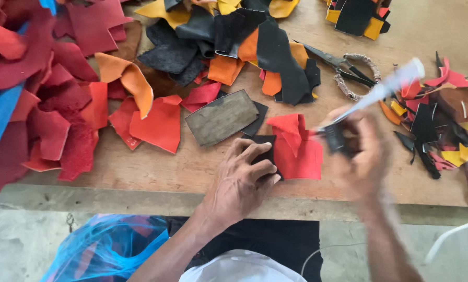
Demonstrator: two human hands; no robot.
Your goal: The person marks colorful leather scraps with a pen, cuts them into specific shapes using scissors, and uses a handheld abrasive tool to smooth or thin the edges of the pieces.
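1. My left hand (243, 180) is flat, fingers spread, pressing a small black leather piece (266, 148) onto the wooden table (155, 167). It isn't gripping anything, just holding the piece down.
2. The black piece sits near the table's front edge, touching a folded red leather piece (298, 145) on its right.
3. My right hand (358, 154) is raised above the table, right of the red piece, motion-blurred. Its fingers are closed round a small dark tool with a long pale tapered end (385, 89) pointing up and to the right. What kind of tool, I can't tell.
4. My hands are apart, with the red piece between them.
5. Just behind the black piece: a grey-brown rectangular pattern piece (222, 117).
6. Scissors (343, 68) with wrapped handles lie farther back on the right.
7. Scrap heaps: red (46, 99) on the left, black and orange (234, 42) at the back, mixed offcuts (443, 120) on the right.
8. A blue plastic bag (106, 248) is below the table edge on the left.
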